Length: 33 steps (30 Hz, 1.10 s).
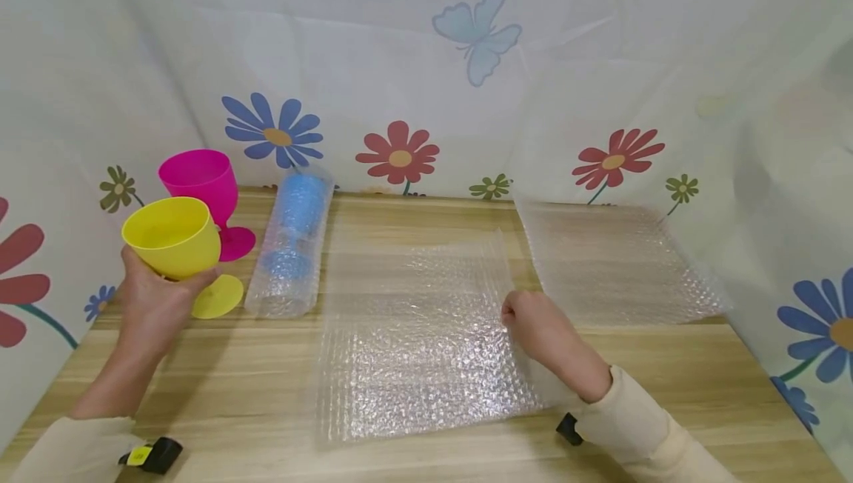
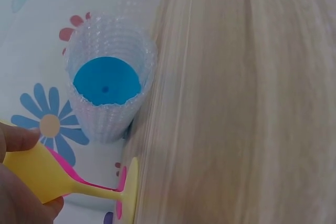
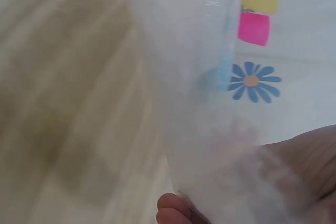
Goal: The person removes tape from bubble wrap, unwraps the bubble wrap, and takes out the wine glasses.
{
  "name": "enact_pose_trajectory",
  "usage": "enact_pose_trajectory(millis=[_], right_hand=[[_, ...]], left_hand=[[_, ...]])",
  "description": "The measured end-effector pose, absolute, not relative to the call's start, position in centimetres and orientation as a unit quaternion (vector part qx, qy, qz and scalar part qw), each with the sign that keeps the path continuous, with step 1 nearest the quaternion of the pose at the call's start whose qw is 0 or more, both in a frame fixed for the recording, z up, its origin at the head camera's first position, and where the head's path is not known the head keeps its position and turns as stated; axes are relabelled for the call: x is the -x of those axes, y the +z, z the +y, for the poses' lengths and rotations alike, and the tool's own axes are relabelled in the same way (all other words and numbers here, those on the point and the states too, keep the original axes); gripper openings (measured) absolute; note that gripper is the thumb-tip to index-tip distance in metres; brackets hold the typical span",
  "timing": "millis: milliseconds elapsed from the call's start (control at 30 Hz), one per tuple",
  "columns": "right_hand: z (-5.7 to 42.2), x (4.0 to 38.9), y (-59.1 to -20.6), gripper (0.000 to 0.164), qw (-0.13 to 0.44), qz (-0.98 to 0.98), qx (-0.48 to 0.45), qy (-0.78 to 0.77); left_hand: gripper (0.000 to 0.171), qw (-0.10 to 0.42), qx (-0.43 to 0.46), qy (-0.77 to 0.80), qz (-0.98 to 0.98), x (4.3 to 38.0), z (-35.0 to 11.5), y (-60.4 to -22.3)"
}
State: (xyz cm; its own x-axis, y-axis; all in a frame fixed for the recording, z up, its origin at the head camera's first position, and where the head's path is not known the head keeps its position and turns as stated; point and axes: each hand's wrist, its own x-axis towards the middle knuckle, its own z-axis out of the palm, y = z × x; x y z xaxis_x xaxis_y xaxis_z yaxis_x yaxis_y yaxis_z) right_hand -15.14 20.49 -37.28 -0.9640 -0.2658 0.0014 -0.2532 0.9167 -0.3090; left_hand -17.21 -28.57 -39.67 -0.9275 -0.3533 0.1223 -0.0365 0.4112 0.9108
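My left hand (image 1: 152, 299) grips the bowl of a yellow goblet (image 1: 172, 237), whose round foot is at or just above the tabletop. Right behind it stands a magenta goblet (image 1: 203, 181). With curled fingers, my right hand (image 1: 543, 331) pinches the right edge of a bubble wrap sheet (image 1: 426, 350) spread on the table. In the right wrist view, the translucent sheet (image 3: 184, 77) runs upward from the fingers. To the right of the goblets, a blue goblet (image 1: 300, 205) lies rolled inside a bubble wrap tube (image 2: 110, 30) with an open end.
Another bubble wrap sheet (image 1: 606, 268) lies at the back right of the wooden table (image 1: 666, 387). Behind the table hangs a white cloth (image 1: 373, 68) printed with flowers and a butterfly, and it also covers both sides.
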Motion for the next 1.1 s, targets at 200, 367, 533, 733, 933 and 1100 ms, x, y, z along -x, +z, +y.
enact_pose_trajectory(millis=[200,367,533,733,933,1100], right_hand=[[20.6,15.5,-34.8,0.009,0.042,0.972,0.130,-0.193],[21.1,15.9,-32.8,0.008,0.050,0.959,0.139,-0.243],[22.3,16.1,-30.6,0.006,0.041,0.947,0.157,-0.278],[24.5,16.3,-28.2,0.006,0.052,0.941,0.154,-0.297],[27.3,17.0,-26.3,0.009,0.027,0.939,0.163,-0.300],[29.5,18.0,-25.0,0.011,0.050,0.935,0.139,-0.324]], left_hand=[[0.094,0.153,-0.107,-0.532,-0.826,17.1,-28.8,-39.7],[0.095,0.154,-0.103,-0.532,-0.826,17.1,-28.9,-39.7],[0.095,0.153,-0.108,-0.529,-0.828,17.1,-28.9,-39.6],[0.094,0.155,-0.110,-0.533,-0.825,17.1,-28.8,-39.7],[0.093,0.155,-0.103,-0.533,-0.825,17.1,-28.8,-39.9],[0.093,0.161,-0.101,-0.531,-0.826,17.1,-28.9,-40.1]])
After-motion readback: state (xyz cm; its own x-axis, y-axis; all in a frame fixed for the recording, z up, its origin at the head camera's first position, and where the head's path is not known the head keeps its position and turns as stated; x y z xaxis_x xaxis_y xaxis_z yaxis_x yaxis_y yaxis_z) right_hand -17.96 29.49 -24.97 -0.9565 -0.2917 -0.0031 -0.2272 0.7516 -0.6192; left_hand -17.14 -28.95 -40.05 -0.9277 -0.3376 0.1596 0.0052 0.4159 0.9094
